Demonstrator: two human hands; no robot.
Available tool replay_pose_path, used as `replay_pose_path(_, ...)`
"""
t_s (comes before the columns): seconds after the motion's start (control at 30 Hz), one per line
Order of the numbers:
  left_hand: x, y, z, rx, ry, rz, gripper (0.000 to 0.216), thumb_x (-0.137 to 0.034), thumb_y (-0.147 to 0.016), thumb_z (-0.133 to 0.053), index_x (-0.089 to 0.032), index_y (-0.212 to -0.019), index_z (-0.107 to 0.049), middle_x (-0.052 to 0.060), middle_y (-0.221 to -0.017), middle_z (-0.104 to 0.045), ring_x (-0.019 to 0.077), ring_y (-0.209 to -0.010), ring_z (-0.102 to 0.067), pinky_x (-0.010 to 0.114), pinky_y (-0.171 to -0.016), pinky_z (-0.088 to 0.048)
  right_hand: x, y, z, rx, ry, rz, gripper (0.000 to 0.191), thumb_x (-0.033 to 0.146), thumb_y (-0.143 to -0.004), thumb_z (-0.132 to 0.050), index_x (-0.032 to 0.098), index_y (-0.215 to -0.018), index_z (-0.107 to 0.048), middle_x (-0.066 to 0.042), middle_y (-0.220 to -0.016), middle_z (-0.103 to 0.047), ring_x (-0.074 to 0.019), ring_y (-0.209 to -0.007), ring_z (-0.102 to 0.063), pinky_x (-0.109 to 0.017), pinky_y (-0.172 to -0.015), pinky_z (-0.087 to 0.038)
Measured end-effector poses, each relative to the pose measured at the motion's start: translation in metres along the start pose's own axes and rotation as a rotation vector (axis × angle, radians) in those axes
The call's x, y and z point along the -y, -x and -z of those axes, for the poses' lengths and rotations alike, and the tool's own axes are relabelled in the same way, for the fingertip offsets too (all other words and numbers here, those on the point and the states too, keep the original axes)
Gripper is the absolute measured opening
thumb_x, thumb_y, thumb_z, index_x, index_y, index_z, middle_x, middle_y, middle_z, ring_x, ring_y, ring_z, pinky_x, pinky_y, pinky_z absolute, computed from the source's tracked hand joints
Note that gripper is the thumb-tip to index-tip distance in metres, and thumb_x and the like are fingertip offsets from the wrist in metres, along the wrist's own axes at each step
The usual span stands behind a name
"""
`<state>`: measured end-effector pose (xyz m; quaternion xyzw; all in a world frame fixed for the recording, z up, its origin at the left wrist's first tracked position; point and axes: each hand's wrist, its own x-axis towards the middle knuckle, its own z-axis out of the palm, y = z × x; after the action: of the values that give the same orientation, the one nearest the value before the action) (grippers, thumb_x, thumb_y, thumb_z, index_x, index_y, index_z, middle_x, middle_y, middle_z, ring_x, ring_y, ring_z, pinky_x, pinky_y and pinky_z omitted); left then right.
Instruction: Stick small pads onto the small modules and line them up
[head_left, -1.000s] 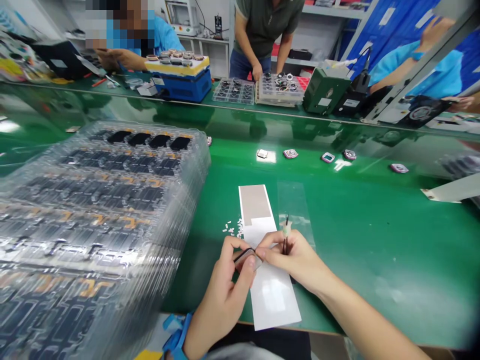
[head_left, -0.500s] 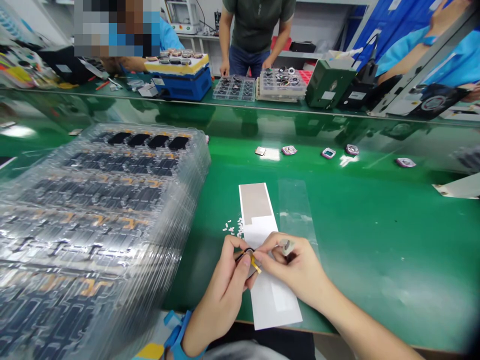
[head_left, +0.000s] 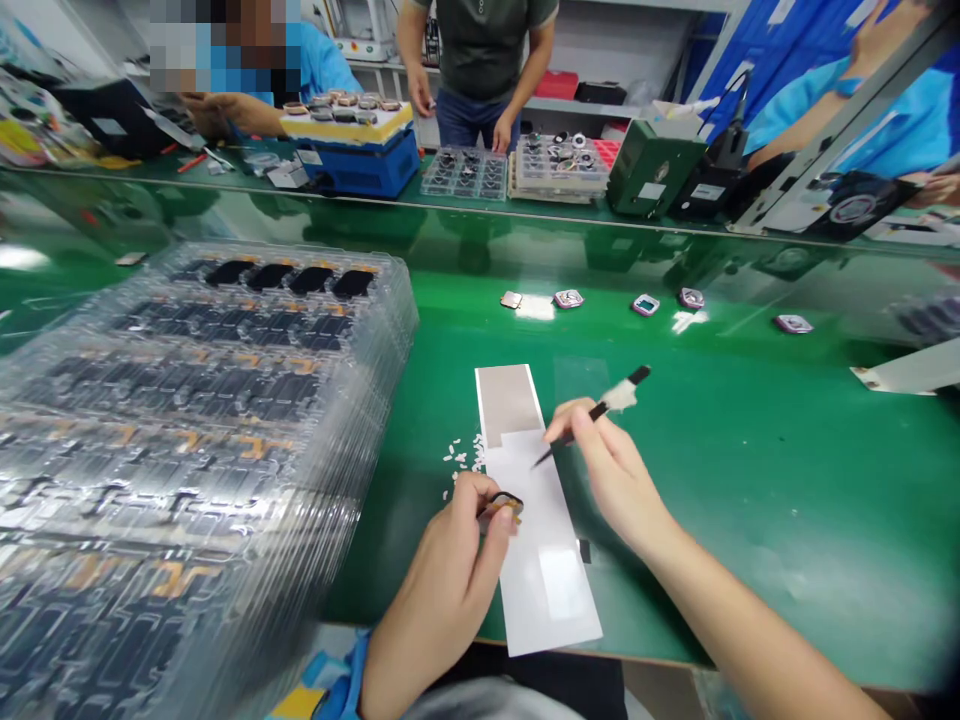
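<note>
Trays (head_left: 386,330) stand left; your left hand (head_left: 454,570) pinches a small, dark-rimmed part (head_left: 508,498) with a yellowish strip over the white sheet's (head_left: 544,570) left edge; right, your right hand (head_left: 615,475) grips a pointed black tool (head_left: 598,411).

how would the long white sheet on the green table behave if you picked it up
The white sheet looks thin and lies flat, so it is probably light and would likely bend when lifted. Its glossy reflection suggests a smooth face that may slip.

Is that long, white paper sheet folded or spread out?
Spread out: the long, white paper sheet lies flat on the glossy green tabletop, all four corners in view and no fold showing.
</note>
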<state>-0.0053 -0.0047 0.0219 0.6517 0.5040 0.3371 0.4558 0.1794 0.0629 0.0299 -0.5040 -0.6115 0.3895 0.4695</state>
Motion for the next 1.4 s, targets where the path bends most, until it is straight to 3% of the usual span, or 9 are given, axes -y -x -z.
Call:
replay_pose_path(0.1, -0.007, -0.006, 0.0, 0.003, -0.301, -0.13, 0.014, -0.022, -0.103, -0.039, -0.021, -0.112, -0.05, 0.013, -0.119, -0.065, 0.0296, -0.114, -0.06, 0.048, -0.092, -0.047, -0.015, -0.012, -0.006, -0.011, -0.062, -0.063, 0.038, 0.052, -0.097, -0.049, 0.021, -0.08, -0.061, 0.0, -0.067, -0.061, -0.0154, -0.064, -0.061, -0.03, -0.069, -0.053)
replay_pose_path(0.23, -0.003, -0.017, -0.004, -0.001, -0.549, -0.2, 0.024, -0.016, -0.1, -0.041, -0.017, -0.121, -0.052, 0.017, -0.142, -0.056, 0.0384, -0.143, -0.037, 0.059, -0.105, -0.041, -0.033, -0.016, -0.023, 0.016, -0.136, -0.08, 0.034, 0.054, -0.085, -0.066, 0.021, -0.086, -0.056, -0.002, -0.074, -0.066, -0.0174, -0.061, -0.068, -0.035, -0.068, -0.059)
replay_pose_path(0.37, 0.003, -0.022, -0.006, 0.016, -0.664, -0.244, 0.037, -0.014, -0.099, -0.044, -0.017, -0.135, -0.048, 0.015, -0.143, -0.058, 0.0395, -0.144, -0.036, 0.063, -0.112, -0.033, -0.039, -0.014, -0.031, -0.014, -0.184, -0.088, 0.032, 0.05, -0.084, -0.068, 0.021, -0.088, -0.057, -0.004, -0.08, -0.067, -0.0192, -0.068, -0.072, -0.037, -0.072, -0.061)
replay_pose_path(0.7, -0.001, -0.024, -0.004, 0.045, -0.682, -0.187, 0.038, -0.015, -0.102, -0.039, -0.018, -0.139, -0.044, 0.011, -0.142, -0.061, 0.0346, -0.144, -0.037, 0.068, -0.116, -0.017, -0.023, -0.016, -0.023, 0.005, -0.314, -0.121, 0.031, 0.047, -0.08, -0.075, 0.021, -0.082, -0.059, -0.001, -0.074, -0.07, -0.0178, -0.062, -0.073, -0.034, -0.069, -0.063)
replay_pose_path(0.87, -0.002, -0.024, -0.002, -0.004, -0.558, -0.139, 0.025, -0.016, -0.102, -0.039, -0.022, -0.122, -0.053, 0.008, -0.141, -0.061, 0.0337, -0.147, -0.032, 0.068, -0.117, -0.012, 0.001, -0.009, -0.01, -0.13, -0.351, -0.082, 0.024, 0.036, -0.077, -0.08, 0.02, -0.079, -0.063, 0.001, -0.075, -0.068, -0.0165, -0.067, -0.075, -0.03, -0.071, -0.064)
replay_pose_path(0.97, -0.004, -0.022, 0.001, -0.072, -0.261, -0.112, 0.013, -0.021, -0.103, -0.042, -0.023, -0.107, -0.054, 0.009, -0.127, -0.067, 0.03, -0.13, -0.053, 0.055, -0.106, -0.038, 0.022, 0.008, -0.002, -0.319, -0.345, -0.008, 0.016, 0.025, -0.078, -0.081, 0.019, -0.079, -0.066, 0.002, -0.079, -0.065, -0.0176, -0.072, -0.077, -0.026, -0.068, -0.066)
replay_pose_path(1.03, -0.007, -0.02, 0.002, -0.073, 0.048, -0.023, 0.01, -0.029, -0.104, -0.042, -0.024, -0.105, -0.051, 0.007, -0.107, -0.072, 0.0216, -0.097, -0.067, 0.037, -0.083, -0.052, 0.034, 0.024, -0.002, -0.385, -0.345, 0.026, 0.01, 0.021, -0.082, -0.077, 0.02, -0.082, -0.066, 0.001, -0.081, -0.066, -0.0194, -0.074, -0.078, -0.026, -0.066, -0.067)
replay_pose_path(1.17, -0.014, -0.015, -0.003, 0.009, 0.509, 0.094, 0.017, -0.039, -0.104, -0.045, -0.023, -0.1, -0.044, -0.001, -0.074, -0.068, 0.0091, -0.052, -0.051, 0.02, -0.052, -0.043, 0.039, 0.053, -0.012, -0.405, -0.418, 0.051, 0.008, 0.017, -0.091, -0.066, 0.024, -0.092, -0.062, 0.001, -0.082, -0.069, -0.0208, -0.077, -0.079, -0.026, -0.061, -0.067)
replay_pose_path(1.4, -0.012, -0.009, -0.016, 0.024, 0.659, 0.085, 0.024, -0.045, -0.101, -0.052, -0.024, -0.102, -0.041, -0.007, -0.067, -0.051, 0.007, -0.057, -0.045, 0.016, -0.051, -0.034, 0.025, 0.068, -0.032, -0.451, -0.502, 0.036, 0.01, 0.016, -0.094, -0.061, 0.026, -0.096, -0.058, 0.0, -0.086, -0.069, -0.0165, -0.074, -0.078, -0.021, -0.055, -0.065)
